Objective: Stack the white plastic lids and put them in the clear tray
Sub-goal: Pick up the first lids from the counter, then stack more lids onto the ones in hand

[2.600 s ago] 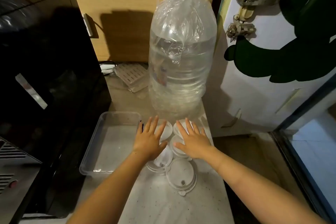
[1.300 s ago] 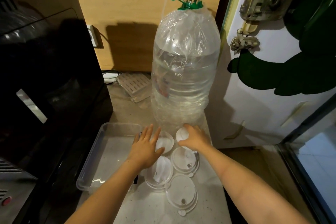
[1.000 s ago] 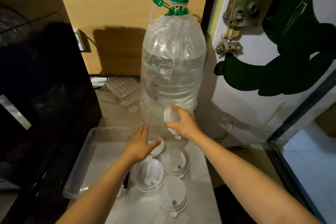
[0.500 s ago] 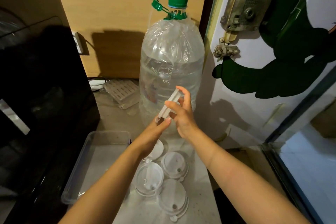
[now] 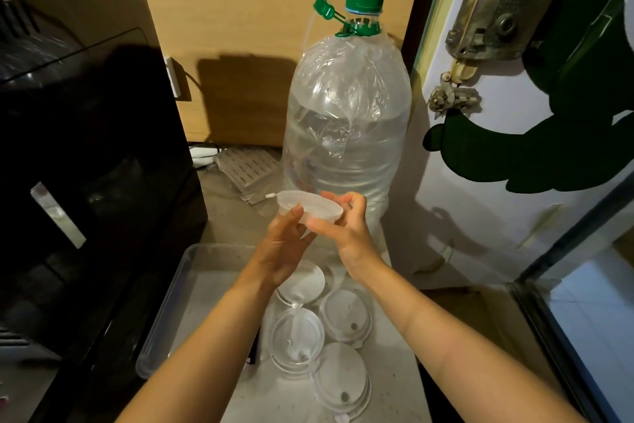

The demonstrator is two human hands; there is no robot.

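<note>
One white plastic lid (image 5: 310, 204) is held up in the air in front of the big water bottle, roughly level, by both hands. My left hand (image 5: 283, 247) grips its near left rim and my right hand (image 5: 346, 234) grips its right rim. Several more white lids lie on the counter below: one (image 5: 303, 282) partly hidden under my left wrist, one (image 5: 345, 317) to its right, one (image 5: 296, 340) in the middle and one (image 5: 341, 381) nearest me. The clear tray (image 5: 171, 302) stands left of them with nothing in it.
A tall clear water bottle (image 5: 346, 120) with a green cap stands right behind the held lid. A black appliance (image 5: 85, 148) fills the left side next to the tray. A white door (image 5: 497, 165) with a green sticker bounds the right; the counter edge drops off there.
My right hand picked a lid off the counter and raised it. My left hand came up off the counter and took hold too; the lid turned from on edge to roughly level.
</note>
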